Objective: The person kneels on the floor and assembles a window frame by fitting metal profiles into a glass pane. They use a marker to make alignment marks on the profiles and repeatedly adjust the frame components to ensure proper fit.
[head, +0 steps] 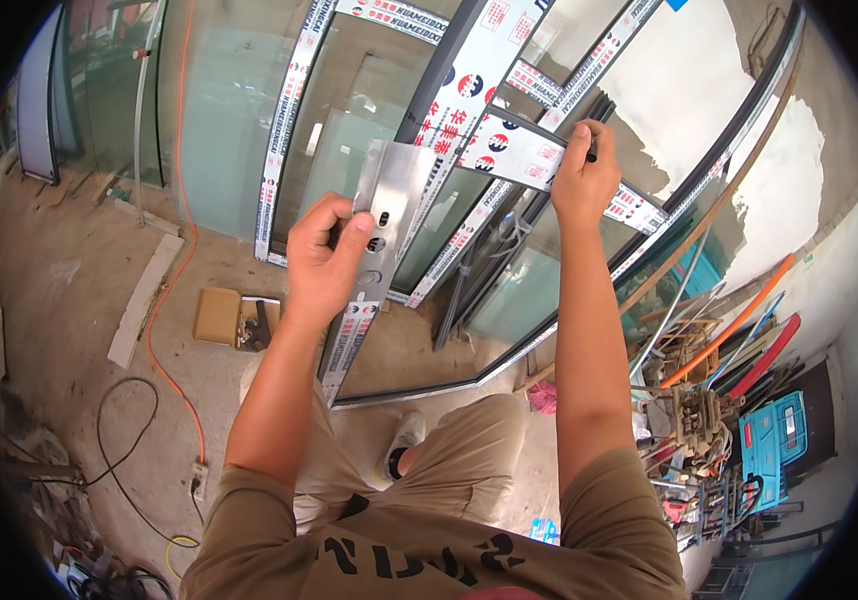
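My left hand (pixel 328 259) grips the edge of a metal plate with holes (pixel 391 202), thumb on its face. The plate lies along an upright door or window frame profile (pixel 354 337) covered in printed protective film. My right hand (pixel 586 176) is closed around a short, dark, rod-like thing (pixel 592 152), mostly hidden by the fingers. It rests at the right part of a film-covered crosspiece (pixel 511 146), which meets the wide upright profile (pixel 459 90). What the right fingertips touch beyond that cannot be told.
Glass panes (pixel 226 127) and more framed panels lean behind. An open cardboard box (pixel 219 315) with fittings lies on the floor at left, near an orange cable (pixel 155 322) and a pale board (pixel 145 300). Tools and a turquoise case (pixel 774 450) crowd the right side.
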A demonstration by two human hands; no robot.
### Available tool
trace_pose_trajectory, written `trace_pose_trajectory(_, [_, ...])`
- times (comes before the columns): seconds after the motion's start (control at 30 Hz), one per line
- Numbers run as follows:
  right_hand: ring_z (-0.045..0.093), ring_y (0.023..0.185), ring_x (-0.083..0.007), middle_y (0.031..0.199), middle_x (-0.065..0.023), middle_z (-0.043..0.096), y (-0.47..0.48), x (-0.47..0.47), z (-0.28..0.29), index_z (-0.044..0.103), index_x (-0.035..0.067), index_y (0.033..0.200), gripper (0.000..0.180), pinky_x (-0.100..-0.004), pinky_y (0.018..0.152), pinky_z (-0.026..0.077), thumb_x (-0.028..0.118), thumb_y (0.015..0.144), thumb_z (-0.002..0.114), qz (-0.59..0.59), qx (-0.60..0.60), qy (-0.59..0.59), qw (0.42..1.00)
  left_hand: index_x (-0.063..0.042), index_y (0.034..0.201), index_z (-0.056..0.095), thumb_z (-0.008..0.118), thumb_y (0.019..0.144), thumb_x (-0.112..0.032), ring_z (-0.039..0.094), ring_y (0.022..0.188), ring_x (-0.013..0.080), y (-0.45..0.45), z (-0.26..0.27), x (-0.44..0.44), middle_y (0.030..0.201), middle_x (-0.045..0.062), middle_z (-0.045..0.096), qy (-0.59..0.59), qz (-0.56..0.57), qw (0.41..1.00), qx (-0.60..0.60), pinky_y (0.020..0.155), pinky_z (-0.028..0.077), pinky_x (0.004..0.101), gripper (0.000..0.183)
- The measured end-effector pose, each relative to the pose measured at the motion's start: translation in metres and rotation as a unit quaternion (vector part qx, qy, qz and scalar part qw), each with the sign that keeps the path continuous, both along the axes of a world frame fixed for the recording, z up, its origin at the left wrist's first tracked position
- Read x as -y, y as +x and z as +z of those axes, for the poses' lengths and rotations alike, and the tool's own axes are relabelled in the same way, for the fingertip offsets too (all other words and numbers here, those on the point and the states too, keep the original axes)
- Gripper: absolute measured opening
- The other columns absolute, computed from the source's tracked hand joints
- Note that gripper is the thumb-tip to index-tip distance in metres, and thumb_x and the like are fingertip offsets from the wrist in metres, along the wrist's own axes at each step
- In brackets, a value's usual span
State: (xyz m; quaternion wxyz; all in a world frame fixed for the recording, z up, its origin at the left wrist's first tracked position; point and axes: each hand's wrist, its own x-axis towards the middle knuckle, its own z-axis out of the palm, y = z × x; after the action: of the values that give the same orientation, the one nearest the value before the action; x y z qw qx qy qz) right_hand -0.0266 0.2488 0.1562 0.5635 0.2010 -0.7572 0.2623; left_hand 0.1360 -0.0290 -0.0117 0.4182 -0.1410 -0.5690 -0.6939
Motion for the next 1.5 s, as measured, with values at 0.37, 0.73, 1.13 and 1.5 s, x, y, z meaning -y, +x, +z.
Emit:
trace_pose_trajectory(0.37, [0.075, 0.083, -0.042, 0.087, -0.0167, 0.079, 0.015, 0.001, 0.004, 0.077, 0.009, 0.115, 0.023, -0.0539, 0.077, 0.056, 0.031, 0.114, 0.07, 0.023, -0.009, 0.012, 1.0, -0.003, 0.113, 0.073, 0.093, 0.104, -0.023, 0.047, 0.068, 0.0099, -0.007, 0.065, -0.017, 0.091, 0.001, 0.061, -0.047, 0.178, 0.983, -0.022, 0.06, 0.039, 0.0307, 0.03])
trace_pose_trajectory(0.73, [0.074, 0.075, -0.04, 0.081, -0.0141, 0.077, 0.029, -0.004, 0.016, 0.077, 0.012, 0.109, 0.021, -0.0542, 0.074, 0.056, 0.033, 0.109, 0.079, 0.006, -0.045, 0.012, 0.999, -0.003, 0.14, 0.071, 0.09, 0.105, -0.045, 0.053, 0.08, 0.0172, -0.031, 0.085, -0.027, 0.119, 0.008, 0.066, -0.12, 0.262, 0.957, 0.016, 0.07, 0.05, 0.0345, 0.058])
trace_pose_trajectory(1.13, [0.078, 0.078, -0.0366, 0.078, -0.0116, 0.078, 0.06, -0.01, 0.035, 0.077, 0.015, 0.117, 0.042, -0.051, 0.078, 0.059, 0.056, 0.113, 0.071, 0.03, 0.132, -0.004, 0.991, 0.002, 0.133, 0.079, 0.072, 0.111, -0.068, 0.073, 0.081, 0.0235, -0.016, 0.125, -0.013, 0.096, 0.014, 0.082, -0.203, 0.198, 0.946, 0.154, 0.079, 0.059, 0.0424, 0.073])
trace_pose_trajectory(1.5, [0.078, 0.079, -0.0308, 0.097, -0.008, 0.084, 0.084, 0.046, 0.029, 0.073, 0.011, 0.123, 0.053, -0.0475, 0.078, 0.061, 0.061, 0.105, 0.082, 0.248, 0.06, 0.064, 0.965, 0.001, 0.122, 0.079, 0.064, 0.114, -0.07, 0.076, 0.082, 0.0336, -0.017, 0.121, -0.019, 0.092, 0.017, 0.081, -0.225, 0.223, 0.94, 0.124, 0.079, 0.059, 0.0474, 0.072])
